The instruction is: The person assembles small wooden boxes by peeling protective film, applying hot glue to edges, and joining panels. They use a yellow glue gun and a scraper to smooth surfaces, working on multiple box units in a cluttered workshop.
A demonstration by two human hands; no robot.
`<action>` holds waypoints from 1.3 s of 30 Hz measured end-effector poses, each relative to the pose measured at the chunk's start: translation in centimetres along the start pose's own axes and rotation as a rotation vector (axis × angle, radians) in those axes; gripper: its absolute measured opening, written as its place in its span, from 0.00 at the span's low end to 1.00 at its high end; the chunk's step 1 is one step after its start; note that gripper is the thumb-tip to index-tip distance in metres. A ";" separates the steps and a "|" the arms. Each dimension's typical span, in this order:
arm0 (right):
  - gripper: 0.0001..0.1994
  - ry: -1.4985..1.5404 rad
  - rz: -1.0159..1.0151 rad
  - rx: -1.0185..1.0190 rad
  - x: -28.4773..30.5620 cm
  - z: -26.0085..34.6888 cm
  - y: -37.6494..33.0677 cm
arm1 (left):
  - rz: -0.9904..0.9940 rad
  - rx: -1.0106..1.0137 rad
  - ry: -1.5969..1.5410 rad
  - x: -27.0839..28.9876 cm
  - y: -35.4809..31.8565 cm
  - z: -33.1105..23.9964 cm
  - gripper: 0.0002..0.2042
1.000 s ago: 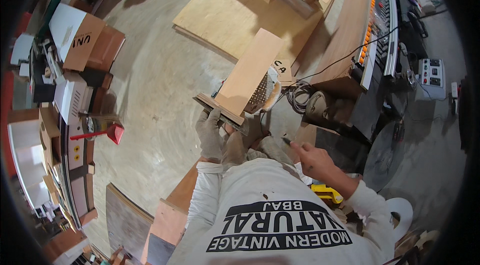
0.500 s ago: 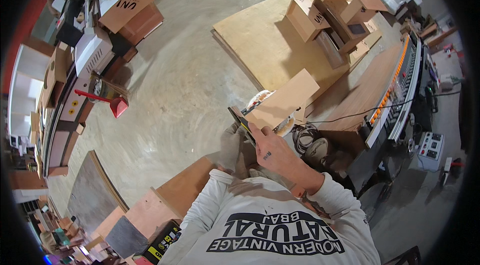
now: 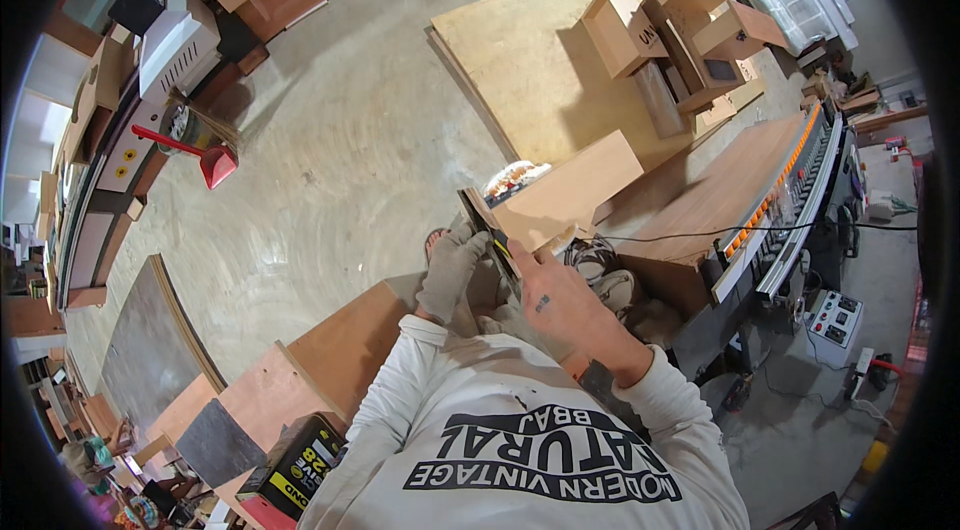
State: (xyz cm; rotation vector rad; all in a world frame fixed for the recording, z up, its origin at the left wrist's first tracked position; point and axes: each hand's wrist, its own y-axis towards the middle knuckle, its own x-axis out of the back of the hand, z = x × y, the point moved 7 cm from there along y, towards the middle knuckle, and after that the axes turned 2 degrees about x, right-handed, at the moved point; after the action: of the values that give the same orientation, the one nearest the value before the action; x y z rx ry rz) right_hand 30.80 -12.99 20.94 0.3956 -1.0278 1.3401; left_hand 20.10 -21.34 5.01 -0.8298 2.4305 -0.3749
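Note:
A light-brown wooden board (image 3: 575,192) reaches away from my lap, its narrow dark edge toward me on the left. My left hand (image 3: 452,275), in a grey glove, is closed around the board's near end. My bare right hand (image 3: 565,302) is closed at that same edge, index finger stretched forward, gripping a slim black-and-yellow tool (image 3: 502,244). The tool lies along the board's edge; its exact kind is hard to make out. Beneath the board a round white container (image 3: 515,176) shows in part.
Small wooden drawer boxes (image 3: 625,30) stand on a large plywood sheet (image 3: 520,50) ahead. A long wooden panel (image 3: 735,175) with a black cable (image 3: 690,236) across it is on the right. At left are a red dustpan (image 3: 217,166) and a yellow-black box (image 3: 290,470).
The view has shifted slightly. My left hand now shows more fully beside the board's end, while my right hand stays at the edge with the tool.

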 end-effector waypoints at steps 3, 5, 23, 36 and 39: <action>0.34 0.006 0.101 -0.053 -0.3 -0.4 -0.8 | -0.009 0.058 -0.173 -0.1 -0.5 0.0 0.14; 0.34 -0.006 0.143 -0.077 -0.6 -0.6 -1.9 | 0.011 0.081 -0.207 -0.4 -0.5 -0.3 0.15; 0.34 0.180 -0.156 -0.052 4.7 1.5 -8.5 | 0.019 0.079 -0.217 -0.1 -0.1 -0.2 0.15; 0.32 -0.126 -0.011 -0.046 -0.8 1.4 3.3 | 0.062 -0.047 -0.151 0.3 0.0 -0.8 0.17; 0.33 -0.155 0.047 -0.066 -1.3 0.9 1.9 | 0.087 0.009 -0.194 0.0 -0.2 -0.6 0.16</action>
State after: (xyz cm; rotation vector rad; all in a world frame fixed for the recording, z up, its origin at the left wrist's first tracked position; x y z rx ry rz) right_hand 28.83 -14.01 19.84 0.4329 -1.2130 1.3288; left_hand 19.85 -21.42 5.56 -0.7188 2.2741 -0.2594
